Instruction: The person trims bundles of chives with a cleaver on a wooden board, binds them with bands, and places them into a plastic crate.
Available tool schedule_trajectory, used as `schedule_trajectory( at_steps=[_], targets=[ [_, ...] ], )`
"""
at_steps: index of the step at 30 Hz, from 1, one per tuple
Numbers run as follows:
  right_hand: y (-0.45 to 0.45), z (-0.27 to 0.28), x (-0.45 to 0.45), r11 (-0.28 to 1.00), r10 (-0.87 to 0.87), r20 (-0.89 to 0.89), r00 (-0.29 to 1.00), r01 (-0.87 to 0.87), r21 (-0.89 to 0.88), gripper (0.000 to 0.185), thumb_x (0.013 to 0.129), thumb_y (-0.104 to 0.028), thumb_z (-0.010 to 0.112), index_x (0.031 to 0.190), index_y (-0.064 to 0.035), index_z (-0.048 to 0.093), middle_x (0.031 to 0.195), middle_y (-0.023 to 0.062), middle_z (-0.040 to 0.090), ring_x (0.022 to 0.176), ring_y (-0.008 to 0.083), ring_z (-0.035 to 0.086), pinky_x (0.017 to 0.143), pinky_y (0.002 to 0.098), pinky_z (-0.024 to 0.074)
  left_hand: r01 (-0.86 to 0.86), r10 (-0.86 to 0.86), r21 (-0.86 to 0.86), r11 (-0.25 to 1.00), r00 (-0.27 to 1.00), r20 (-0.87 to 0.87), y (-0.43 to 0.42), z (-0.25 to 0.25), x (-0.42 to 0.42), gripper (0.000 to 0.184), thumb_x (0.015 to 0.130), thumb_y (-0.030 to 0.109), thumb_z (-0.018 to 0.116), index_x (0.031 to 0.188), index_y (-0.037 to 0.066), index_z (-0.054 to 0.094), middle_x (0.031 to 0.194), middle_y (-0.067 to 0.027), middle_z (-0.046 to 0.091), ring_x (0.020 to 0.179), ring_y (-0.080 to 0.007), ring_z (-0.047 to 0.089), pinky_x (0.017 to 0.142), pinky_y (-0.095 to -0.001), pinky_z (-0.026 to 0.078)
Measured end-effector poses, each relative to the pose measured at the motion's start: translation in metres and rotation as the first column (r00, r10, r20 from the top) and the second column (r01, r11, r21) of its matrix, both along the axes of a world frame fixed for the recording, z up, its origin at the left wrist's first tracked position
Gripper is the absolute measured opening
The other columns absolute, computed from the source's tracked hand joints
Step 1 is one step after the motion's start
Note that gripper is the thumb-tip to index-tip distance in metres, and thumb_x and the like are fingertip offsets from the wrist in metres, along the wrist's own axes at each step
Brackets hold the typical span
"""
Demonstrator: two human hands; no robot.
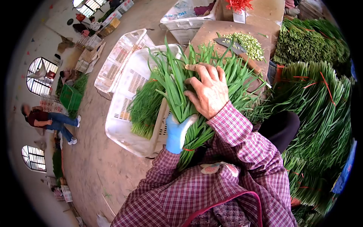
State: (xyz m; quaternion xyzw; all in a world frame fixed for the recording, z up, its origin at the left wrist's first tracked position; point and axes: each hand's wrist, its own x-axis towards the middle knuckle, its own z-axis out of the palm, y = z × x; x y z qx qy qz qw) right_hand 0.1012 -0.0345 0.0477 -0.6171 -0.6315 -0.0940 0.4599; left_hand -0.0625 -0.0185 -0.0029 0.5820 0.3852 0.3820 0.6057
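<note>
A bunch of garlic chives (177,89) with long flat green leaves lies across my lap, its leaves fanning over the board's near edge. My left hand (177,130), in a blue and white glove, is wrapped round the lower part of the bunch. A red tie (188,149) circles the stems just below that glove. My right hand (208,87) is bare and rests on top of the leaves, its fingers bent and apart. Beyond it, a knife (242,55) with a wooden handle lies on the wooden board (208,32) beside chopped pale-green stem ends (247,43).
A white plastic crate (117,125) holding another chive bunch (147,106) stands at my left, with a second crate (109,68) behind it. Large piles of tied chives (314,102) lie at my right. A person (49,121) stands far left near a green crate (71,97).
</note>
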Motion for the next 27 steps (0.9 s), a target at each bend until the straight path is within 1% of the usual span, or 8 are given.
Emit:
schedule_trajectory(
  at_steps=[3, 5, 9, 12, 15, 19, 24, 27],
  targets=[
    [-0.002, -0.003, 0.005, 0.997, -0.038, 0.036, 0.999, 0.040, -0.061, 0.028, 0.069, -0.021, 0.076, 0.091, -0.0085, 0.064, 0.127, 0.0071, 0.051, 0.123, 0.0292, 0.043, 0.103, 0.0595, 0.0309, 0.002, -0.002, 0.002, 1.000, 1.000, -0.008, -0.002, -0.003, 0.003, 0.037, 0.083, -0.003, 0.066, 0.119, -0.003, 0.057, 0.106, -0.0067, 0.066, 0.093, -0.0134, 0.064, 0.082, -0.0266, 0.052],
    [-0.003, -0.004, 0.007, 0.992, -0.061, 0.050, 0.997, 0.066, -0.111, 0.029, 0.068, -0.023, 0.076, 0.092, -0.0095, 0.063, 0.125, 0.0077, 0.052, 0.122, 0.0320, 0.044, 0.102, 0.0560, 0.0324, -0.003, 0.003, -0.006, 1.000, 1.000, 0.006, -0.003, -0.005, 0.005, 0.035, 0.083, -0.003, 0.067, 0.117, -0.003, 0.058, 0.104, -0.0062, 0.067, 0.091, -0.0130, 0.064, 0.080, -0.0262, 0.052],
    [-0.004, -0.004, 0.009, 0.986, -0.082, 0.084, 0.993, 0.093, -0.140, 0.030, 0.068, -0.024, 0.076, 0.091, -0.0088, 0.064, 0.123, 0.0082, 0.053, 0.121, 0.0318, 0.044, 0.102, 0.0562, 0.0327, 0.013, -0.013, 0.037, 0.999, 1.000, -0.005, -0.003, -0.002, 0.008, 0.033, 0.082, -0.002, 0.068, 0.114, -0.003, 0.060, 0.103, -0.0057, 0.067, 0.087, -0.0119, 0.063, 0.078, -0.0258, 0.051],
    [-0.008, -0.007, 0.013, 0.977, -0.141, 0.118, 0.983, 0.157, -0.141, 0.033, 0.068, -0.027, 0.076, 0.091, -0.0067, 0.064, 0.120, 0.0090, 0.053, 0.119, 0.0311, 0.045, 0.101, 0.0561, 0.0334, 0.008, -0.007, 0.037, 0.999, 1.000, -0.025, -0.004, -0.002, 0.009, 0.033, 0.081, -0.002, 0.069, 0.113, -0.002, 0.060, 0.101, -0.0050, 0.067, 0.086, -0.0112, 0.063, 0.077, -0.0255, 0.051],
    [-0.007, -0.010, 0.014, 0.981, -0.116, 0.091, 0.989, 0.129, -0.148, 0.031, 0.067, -0.028, 0.076, 0.087, -0.0061, 0.065, 0.117, 0.0095, 0.054, 0.120, 0.0301, 0.044, 0.103, 0.0571, 0.0302, 0.006, -0.004, 0.036, 0.999, 0.999, -0.052, -0.007, 0.001, 0.010, 0.034, 0.081, -0.002, 0.070, 0.113, -0.002, 0.060, 0.101, -0.0048, 0.066, 0.086, -0.0105, 0.062, 0.077, -0.0251, 0.051],
    [-0.007, -0.013, 0.014, 0.983, -0.095, 0.061, 0.994, 0.104, -0.154, 0.028, 0.068, -0.025, 0.074, 0.087, -0.0056, 0.065, 0.119, 0.0089, 0.053, 0.121, 0.0292, 0.044, 0.103, 0.0575, 0.0303, 0.029, -0.024, 0.064, 0.998, 0.997, -0.071, -0.006, -0.001, 0.011, 0.035, 0.081, -0.002, 0.070, 0.114, -0.003, 0.059, 0.102, -0.0053, 0.066, 0.087, -0.0107, 0.062, 0.077, -0.0249, 0.051],
    [-0.005, -0.017, 0.014, 0.982, -0.095, 0.091, 0.991, 0.109, -0.156, 0.027, 0.068, -0.023, 0.071, 0.087, -0.0048, 0.065, 0.121, 0.0087, 0.053, 0.122, 0.0288, 0.043, 0.102, 0.0581, 0.0308, 0.043, -0.041, 0.035, 0.998, 0.998, -0.056, -0.007, -0.001, 0.011, 0.038, 0.081, -0.003, 0.070, 0.117, -0.003, 0.057, 0.106, -0.0062, 0.065, 0.091, -0.0120, 0.062, 0.080, -0.0252, 0.051],
    [-0.006, -0.018, 0.016, 0.984, -0.075, 0.059, 0.995, 0.083, -0.159, 0.025, 0.068, -0.022, 0.070, 0.086, -0.0054, 0.064, 0.120, 0.0087, 0.053, 0.121, 0.0295, 0.044, 0.102, 0.0575, 0.0309, 0.034, -0.033, 0.029, 0.999, 0.999, -0.040, -0.008, 0.000, 0.012, 0.039, 0.080, -0.003, 0.071, 0.116, -0.003, 0.058, 0.107, -0.0070, 0.065, 0.091, -0.0130, 0.062, 0.080, -0.0257, 0.052]
  ],
)
